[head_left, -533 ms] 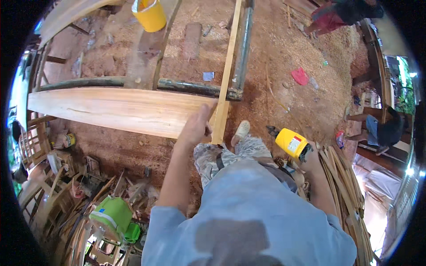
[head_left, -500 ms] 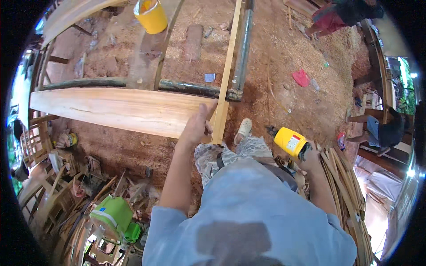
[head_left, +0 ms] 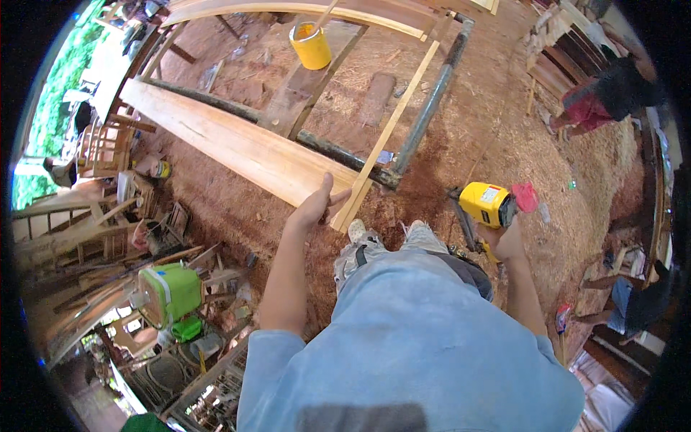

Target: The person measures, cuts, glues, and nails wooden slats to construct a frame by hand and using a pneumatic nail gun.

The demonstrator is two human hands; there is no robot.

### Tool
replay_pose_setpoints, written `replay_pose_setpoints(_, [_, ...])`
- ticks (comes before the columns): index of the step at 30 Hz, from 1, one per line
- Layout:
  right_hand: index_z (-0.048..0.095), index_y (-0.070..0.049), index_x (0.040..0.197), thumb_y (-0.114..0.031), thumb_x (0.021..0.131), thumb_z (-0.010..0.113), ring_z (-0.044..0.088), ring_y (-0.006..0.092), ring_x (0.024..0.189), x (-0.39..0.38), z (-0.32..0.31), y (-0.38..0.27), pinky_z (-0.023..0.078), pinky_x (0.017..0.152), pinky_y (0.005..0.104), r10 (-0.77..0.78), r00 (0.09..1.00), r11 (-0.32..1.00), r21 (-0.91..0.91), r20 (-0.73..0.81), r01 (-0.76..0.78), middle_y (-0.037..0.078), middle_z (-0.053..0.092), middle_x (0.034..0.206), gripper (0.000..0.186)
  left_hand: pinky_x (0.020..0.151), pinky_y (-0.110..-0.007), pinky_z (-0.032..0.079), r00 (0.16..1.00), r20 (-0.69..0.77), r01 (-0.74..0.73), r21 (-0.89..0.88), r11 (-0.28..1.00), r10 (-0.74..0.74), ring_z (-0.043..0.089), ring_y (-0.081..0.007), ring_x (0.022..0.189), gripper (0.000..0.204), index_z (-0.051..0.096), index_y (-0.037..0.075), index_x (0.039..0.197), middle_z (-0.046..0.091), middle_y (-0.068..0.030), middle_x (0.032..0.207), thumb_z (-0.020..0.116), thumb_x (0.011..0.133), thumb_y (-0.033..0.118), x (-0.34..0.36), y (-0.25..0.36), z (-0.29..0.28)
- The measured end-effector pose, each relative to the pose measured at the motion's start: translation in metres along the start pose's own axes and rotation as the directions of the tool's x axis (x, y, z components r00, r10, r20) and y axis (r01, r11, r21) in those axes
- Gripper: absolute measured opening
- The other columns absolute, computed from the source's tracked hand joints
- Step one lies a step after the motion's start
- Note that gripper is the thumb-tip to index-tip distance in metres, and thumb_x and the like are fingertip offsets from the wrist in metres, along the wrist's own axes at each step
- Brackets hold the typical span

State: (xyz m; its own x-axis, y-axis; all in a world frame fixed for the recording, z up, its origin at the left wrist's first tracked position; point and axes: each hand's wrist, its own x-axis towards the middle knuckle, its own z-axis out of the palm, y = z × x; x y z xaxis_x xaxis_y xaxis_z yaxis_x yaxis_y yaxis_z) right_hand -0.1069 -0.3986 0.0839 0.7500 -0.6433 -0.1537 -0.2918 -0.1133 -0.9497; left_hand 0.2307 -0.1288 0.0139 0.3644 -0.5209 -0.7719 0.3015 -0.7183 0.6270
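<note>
My right hand [head_left: 501, 241] is closed round the handle of a yellow nail gun [head_left: 484, 203]. Its dark nose and magazine point away from my body, out over the dirt floor. My left hand [head_left: 314, 209] has its fingers apart and holds nothing. It hovers by the near end of a wide pale plank [head_left: 237, 142], where a narrow wooden strip [head_left: 392, 140] lies across it; whether the fingertips touch the wood I cannot tell. Plank and strip rest along a dark frame of round pipes [head_left: 435, 101].
A yellow bucket [head_left: 311, 49] with a stick in it stands on a cross board. Another long board [head_left: 302, 9] lies at the far side. A green container [head_left: 170, 291] sits among wood scraps at left. At right are two other people [head_left: 604, 93] and a red scrap [head_left: 525, 196].
The view has turned and shifted, so the frame and planks now slant. My right hand has moved forward with the nail gun. My left hand stays by the plank's end, fingers spread.
</note>
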Motion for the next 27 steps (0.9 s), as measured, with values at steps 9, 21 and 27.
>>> replay_pose_setpoints(9, [0.048,-0.002,0.128,0.001,0.076,0.076,0.061,0.0215,0.11,0.028,-0.07,0.038,0.049,0.095,0.0376,0.148,0.987,0.986,-0.07,-0.06,-0.152,0.01,0.062,0.12,0.059,0.105,-0.041,0.038,0.971,-0.143,0.18,-0.084,0.98,-0.191,0.052,-0.029,0.125,0.095,0.057,-0.003,0.131,0.063,-0.0184,0.124,0.021,0.092,0.076,-0.06,-0.049,-0.004])
replay_pose_setpoints(21, [0.058,-0.003,0.117,-0.004,0.075,0.077,0.065,0.0208,0.094,0.031,-0.11,0.001,0.052,0.082,0.0359,-0.019,0.94,0.988,-0.15,-0.342,-0.035,0.006,0.067,0.101,0.046,0.075,-0.035,0.052,0.692,-0.679,-0.034,0.309,0.95,0.246,0.068,-0.0254,0.078,0.045,0.069,-0.003,0.111,0.072,-0.0174,0.089,0.059,0.093,0.037,-0.073,-0.023,-0.008])
replay_pose_setpoints(27, [0.06,-0.004,0.101,-0.012,0.079,0.077,0.057,0.0095,0.064,0.137,-0.126,-0.068,0.047,0.058,0.0262,-0.077,0.934,0.967,-0.255,-0.35,-0.016,0.001,0.063,0.083,0.028,0.077,-0.028,0.052,0.749,-0.57,-0.382,0.043,0.923,0.337,0.067,-0.0164,0.086,0.039,0.064,0.0,0.123,0.073,-0.0143,0.1,0.063,0.093,0.025,-0.027,-0.003,0.075])
